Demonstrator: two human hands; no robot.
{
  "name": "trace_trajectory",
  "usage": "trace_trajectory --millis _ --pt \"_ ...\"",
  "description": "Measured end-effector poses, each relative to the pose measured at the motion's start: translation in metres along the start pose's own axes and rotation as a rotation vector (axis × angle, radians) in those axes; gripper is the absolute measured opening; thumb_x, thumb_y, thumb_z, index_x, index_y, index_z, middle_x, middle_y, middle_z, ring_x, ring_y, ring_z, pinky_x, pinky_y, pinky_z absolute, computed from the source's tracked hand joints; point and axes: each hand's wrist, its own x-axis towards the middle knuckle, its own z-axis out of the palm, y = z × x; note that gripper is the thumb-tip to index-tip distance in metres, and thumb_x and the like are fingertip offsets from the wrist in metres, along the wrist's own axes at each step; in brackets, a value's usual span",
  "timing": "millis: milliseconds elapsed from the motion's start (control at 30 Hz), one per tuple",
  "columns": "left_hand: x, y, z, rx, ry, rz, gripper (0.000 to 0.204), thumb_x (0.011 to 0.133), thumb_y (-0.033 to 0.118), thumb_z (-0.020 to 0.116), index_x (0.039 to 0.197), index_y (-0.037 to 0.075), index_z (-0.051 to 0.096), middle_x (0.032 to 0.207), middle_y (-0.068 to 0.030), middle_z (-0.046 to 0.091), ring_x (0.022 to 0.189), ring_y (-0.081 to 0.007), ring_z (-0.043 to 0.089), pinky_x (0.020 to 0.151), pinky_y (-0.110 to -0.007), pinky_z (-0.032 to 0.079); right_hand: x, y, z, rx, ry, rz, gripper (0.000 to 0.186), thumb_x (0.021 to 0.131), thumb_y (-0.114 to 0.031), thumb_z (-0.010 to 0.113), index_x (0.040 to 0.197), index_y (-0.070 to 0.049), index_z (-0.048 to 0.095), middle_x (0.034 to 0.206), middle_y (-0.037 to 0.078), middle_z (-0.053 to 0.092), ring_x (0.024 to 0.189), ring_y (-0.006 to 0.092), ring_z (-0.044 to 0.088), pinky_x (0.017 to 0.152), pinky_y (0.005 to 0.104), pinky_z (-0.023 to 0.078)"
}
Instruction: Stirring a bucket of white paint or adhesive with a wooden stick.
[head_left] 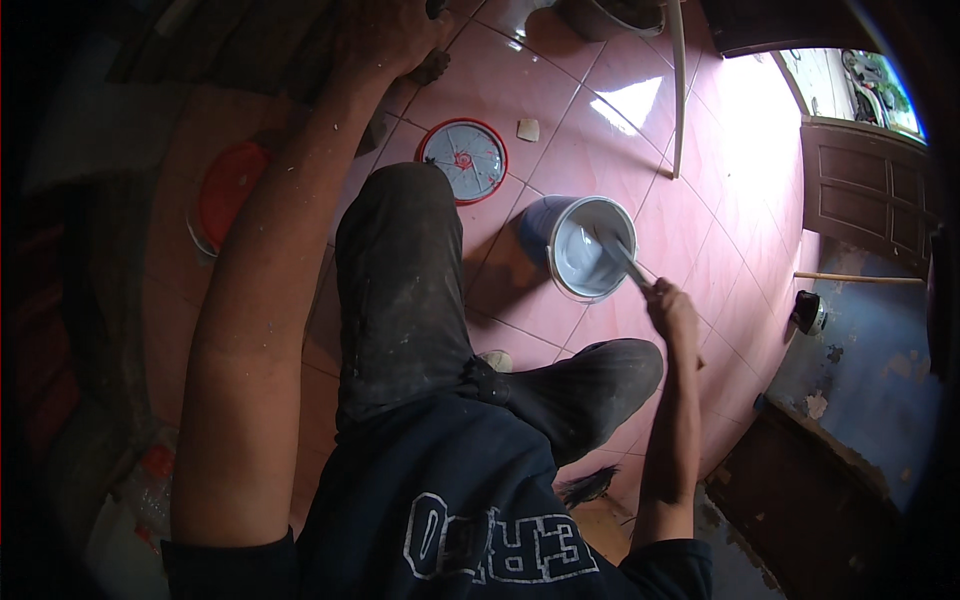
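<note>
My right hand (672, 310) is closed around a pale stick (638, 272), whose lower end dips at a slant into an open white bucket (554, 262) of light blue-grey paint (580, 258). The bucket stands on the pink tiled floor to the right of my knee, its wire handle hanging down on the near side. Far off at the top of the view, my left hand (398, 38) reaches forward beside dark things. Its fingers are mostly in shadow, and whatever they touch is unclear. A round red-rimmed lid (463, 160), smeared with grey, lies upturned left of the bucket.
A small pale piece (528, 130) lies near the lid. A red-topped container (232, 186) is beyond my left forearm. A basin (612, 15) and a leaning pale pole (679, 95) are at the far side. Right are a brown door (862, 190) and a peeling blue wall (850, 350).
</note>
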Motion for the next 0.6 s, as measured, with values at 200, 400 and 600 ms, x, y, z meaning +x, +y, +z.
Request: trace_trajectory --millis 200,400,600 --pt "-0.003 0.003 -0.003 -0.021 -0.012 -0.019 0.066 0.086 0.035 0.068 0.139 0.006 0.042 0.145 -0.0180 0.039 0.138 -0.0334 0.032 0.111 -0.051 0.028 -0.007 -0.008 0.006 0.031 0.057 -0.335 0.031 0.092 -0.036 0.058 0.098 -0.008 0.069 0.081 0.021 0.067 0.080 0.0375 0.067 0.069 0.0470 0.052" --pt "0.003 0.002 0.005 0.029 -0.011 -0.004 0.066 0.086 0.035 0.067 0.140 0.005 0.042 0.145 -0.0182 0.039 0.138 -0.0337 0.033 0.111 -0.051 0.029 0.000 -0.008 0.006 -0.010 -0.056 0.021 0.035 0.095 -0.041 0.051 0.094 -0.010 0.066 0.088 0.021 0.069 0.087 0.0401 0.066 0.075 0.0525 0.051" --pt "-0.001 -0.003 0.000 0.002 -0.017 -0.006 0.066 0.086 0.035 0.068 0.139 0.005 0.043 0.145 -0.0179 0.039 0.137 -0.0338 0.035 0.109 -0.051 0.030 -0.004 -0.016 -0.012 0.064 0.026 -0.318 0.033 0.093 -0.039 0.057 0.097 -0.008 0.069 0.082 0.020 0.068 0.080 0.0400 0.066 0.076 0.0493 0.052"
